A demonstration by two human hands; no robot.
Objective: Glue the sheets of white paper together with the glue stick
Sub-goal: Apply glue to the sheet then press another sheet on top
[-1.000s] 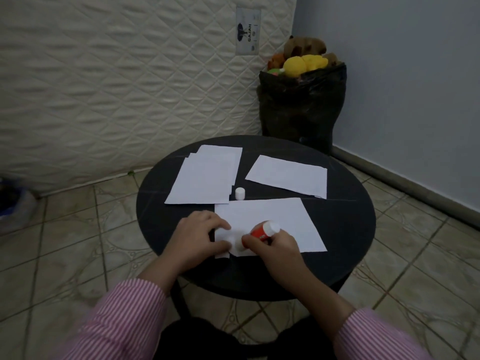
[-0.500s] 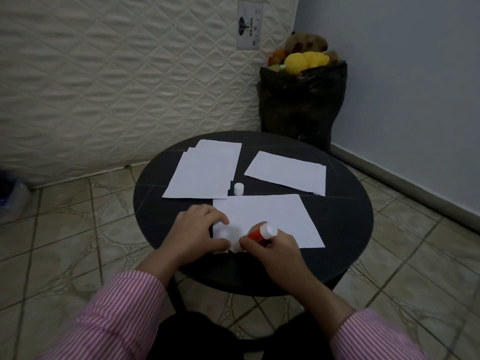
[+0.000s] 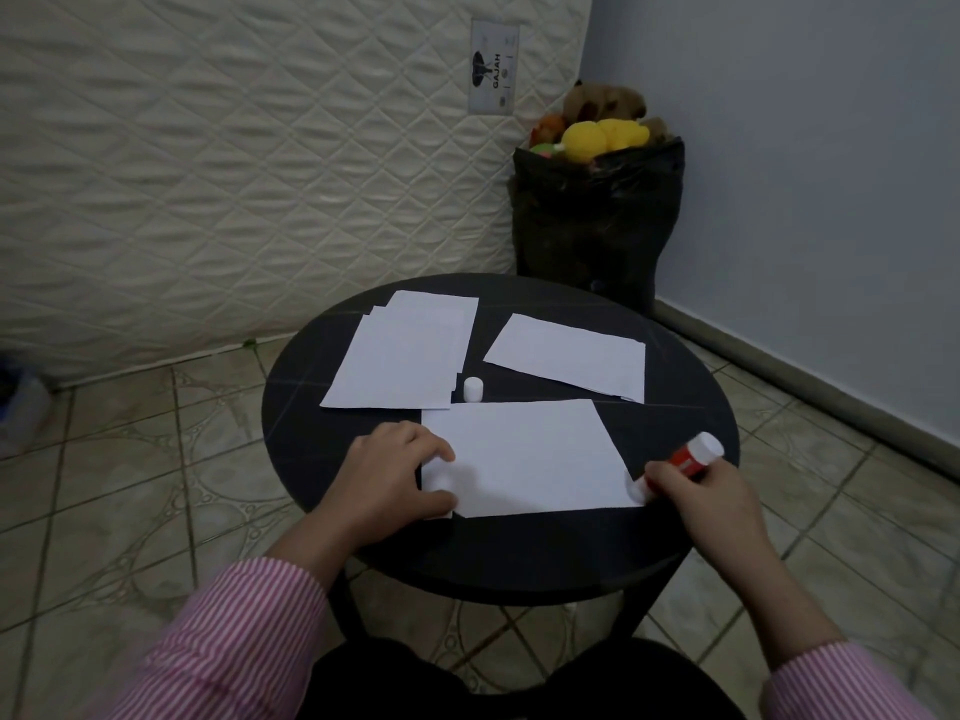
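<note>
A white sheet [image 3: 524,454] lies on the near half of the round black table [image 3: 675,532]. My left hand [image 3: 389,475] holds down its near left corner, fingers curled over the edge. My right hand [image 3: 701,491] grips the red glue stick [image 3: 685,459], its white tip touching the sheet's near right corner. The stick's white cap [image 3: 473,389] stands just beyond the sheet. A small stack of white sheets [image 3: 405,356] lies at the far left of the table, and a single sheet [image 3: 569,356] at the far right.
A quilted mattress [image 3: 234,148] leans against the wall behind the table. A black bag [image 3: 597,220] full of soft toys stands in the corner at the back right. Tiled floor surrounds the table.
My right hand has dragged the glue stick along the sheet's near edge, from beside my left hand to the near right corner. My left hand has stayed on the left corner.
</note>
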